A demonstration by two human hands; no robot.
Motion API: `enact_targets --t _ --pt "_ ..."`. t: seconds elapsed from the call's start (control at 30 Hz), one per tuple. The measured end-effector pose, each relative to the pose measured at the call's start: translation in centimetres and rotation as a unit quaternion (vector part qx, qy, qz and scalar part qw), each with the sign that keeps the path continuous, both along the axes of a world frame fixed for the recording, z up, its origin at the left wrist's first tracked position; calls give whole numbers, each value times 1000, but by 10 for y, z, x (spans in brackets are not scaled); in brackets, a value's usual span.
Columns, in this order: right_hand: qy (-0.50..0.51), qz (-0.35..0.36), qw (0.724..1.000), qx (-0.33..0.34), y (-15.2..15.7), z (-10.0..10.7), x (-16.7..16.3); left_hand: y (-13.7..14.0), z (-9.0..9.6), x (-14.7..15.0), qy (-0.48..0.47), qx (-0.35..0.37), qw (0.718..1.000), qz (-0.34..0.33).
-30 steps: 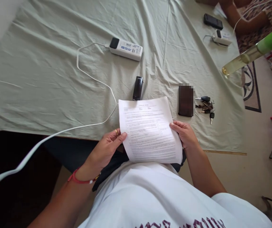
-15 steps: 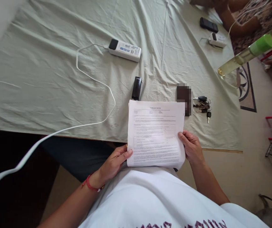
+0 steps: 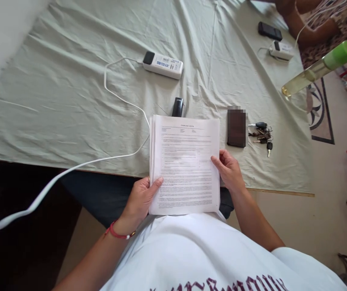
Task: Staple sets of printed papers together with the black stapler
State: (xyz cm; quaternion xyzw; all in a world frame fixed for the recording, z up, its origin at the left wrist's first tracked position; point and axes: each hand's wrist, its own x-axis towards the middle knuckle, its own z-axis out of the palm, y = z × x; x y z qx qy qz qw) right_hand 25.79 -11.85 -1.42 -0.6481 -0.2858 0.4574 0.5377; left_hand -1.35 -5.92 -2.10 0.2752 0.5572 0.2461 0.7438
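A stack of printed paper sheets [image 3: 185, 169] is held up between my hands, over my lap and the table's near edge. My left hand [image 3: 141, 198] grips its left side, the thumb on the printed face and the fingers behind. On the right side, my right hand [image 3: 229, 169] pinches the sheets, thumb in front. Dense small text and a boxed part fill the top page. Layered page edges show along the left. Just beyond the top edge lies a black glossy object [image 3: 177, 107], its lower part hidden by the paper.
Pale green cloth covers the table [image 3: 70, 101]. A white power strip [image 3: 163, 65] lies there with its white cable [image 3: 125, 155] running left. To the right are a dark wallet-like item [image 3: 236, 129], keys [image 3: 262, 133], a green-capped bottle [image 3: 318, 68], a phone [image 3: 270, 31] and another person's arm [image 3: 312, 30].
The paper stack has moved left and a little up, covering more of the black object and uncovering the dark wallet-like item. Both hands moved with it. The view has shifted slightly.
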Motion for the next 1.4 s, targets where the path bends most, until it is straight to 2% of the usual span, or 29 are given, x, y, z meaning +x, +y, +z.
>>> enact_targets --t 0.17,0.3,0.4,0.67,0.87,1.0,1.13,1.4 --pt "29 -26 999 -9 -4 -7 4 -8 1 4 4 9 1000 9" --pt "78 -39 996 -11 -7 -8 6 -8 5 4 -33 28 999 33" --pt "73 -71 995 0 -7 -9 5 -7 7 2 -43 38 998 39" --pt "46 -135 989 46 -5 -13 3 -7 -9 0 6 89 996 25" --pt "36 -96 995 3 -5 -15 10 -7 -8 0 -1 90 995 50" --pt "27 -89 996 -9 -7 -17 11 -6 -9 -6 -6 128 990 58" --pt "23 -91 996 -7 -7 -19 11 -5 -13 -12 48 176 982 50" --pt "27 -93 995 -1 -6 -17 11 -2 -13 -10 79 240 963 89"
